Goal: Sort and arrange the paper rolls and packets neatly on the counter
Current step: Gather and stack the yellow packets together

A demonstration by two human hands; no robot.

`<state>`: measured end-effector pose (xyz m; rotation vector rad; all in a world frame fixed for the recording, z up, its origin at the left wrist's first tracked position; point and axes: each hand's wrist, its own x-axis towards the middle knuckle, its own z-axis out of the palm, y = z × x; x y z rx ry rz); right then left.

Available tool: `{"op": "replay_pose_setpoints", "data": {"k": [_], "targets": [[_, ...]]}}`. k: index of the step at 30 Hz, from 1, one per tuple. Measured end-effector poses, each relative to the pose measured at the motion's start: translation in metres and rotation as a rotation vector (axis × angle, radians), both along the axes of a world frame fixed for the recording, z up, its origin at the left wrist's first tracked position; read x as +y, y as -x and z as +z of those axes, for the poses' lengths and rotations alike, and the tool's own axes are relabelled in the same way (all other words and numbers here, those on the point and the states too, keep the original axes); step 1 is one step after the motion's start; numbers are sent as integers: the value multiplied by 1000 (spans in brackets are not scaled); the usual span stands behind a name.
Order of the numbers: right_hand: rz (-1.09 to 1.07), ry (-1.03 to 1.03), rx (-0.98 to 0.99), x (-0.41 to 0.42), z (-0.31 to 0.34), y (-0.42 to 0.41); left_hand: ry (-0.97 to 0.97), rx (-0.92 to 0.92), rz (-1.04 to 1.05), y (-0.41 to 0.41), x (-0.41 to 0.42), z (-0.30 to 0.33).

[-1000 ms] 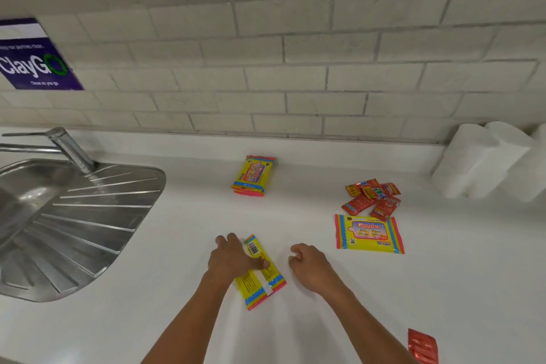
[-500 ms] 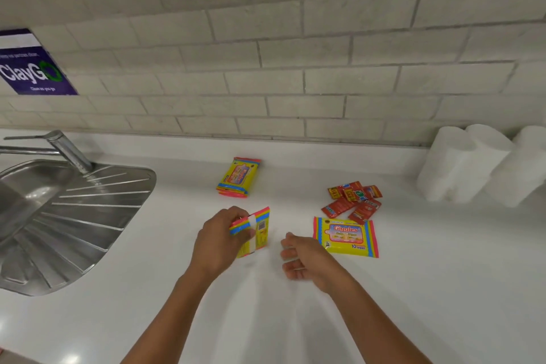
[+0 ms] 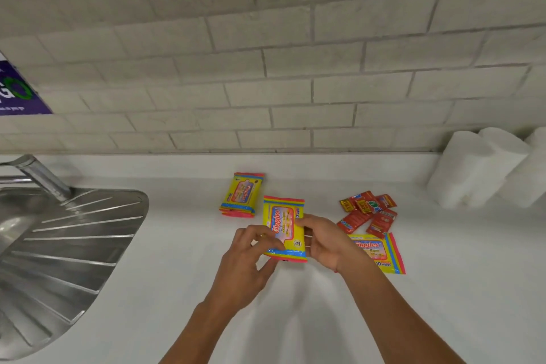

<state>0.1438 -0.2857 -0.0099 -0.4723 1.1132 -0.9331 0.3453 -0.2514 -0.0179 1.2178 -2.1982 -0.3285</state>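
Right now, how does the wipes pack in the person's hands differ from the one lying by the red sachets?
The held pack is lifted off the counter, gripped by the left hand and right hand; the lying pack rests flat, untouched. The held pack stands lengthwise with its print sideways; the lying pack's print reads nearly level. The right wrist hides part of the lying pack; the held one shows almost whole. Both are yellow Giggles packs with striped ends.

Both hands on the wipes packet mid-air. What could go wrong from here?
1. The held wipes packet is only pinched at its sides by the left hand and right hand; it might slip.
2. Set on the wipes stack by the wall, it may sit crooked or topple the stack.
3. The right forearm passes over the flat wipes packet beside the red sachets and may nudge them.
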Motion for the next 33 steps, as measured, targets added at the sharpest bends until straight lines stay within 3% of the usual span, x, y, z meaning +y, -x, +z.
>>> {"op": "replay_pose_setpoints", "data": {"k": [12,24,33], "targets": [[-100,-43,279,-84,-24,-18,-154,-30,92,-61,-72,-32],[-317,-132,425,-145,-58,-34,-157,-66,165,-73,-138,-48],[-308,-54,883,-155,-45,-47,-159,-87,155,-82,-145,-56]]}}
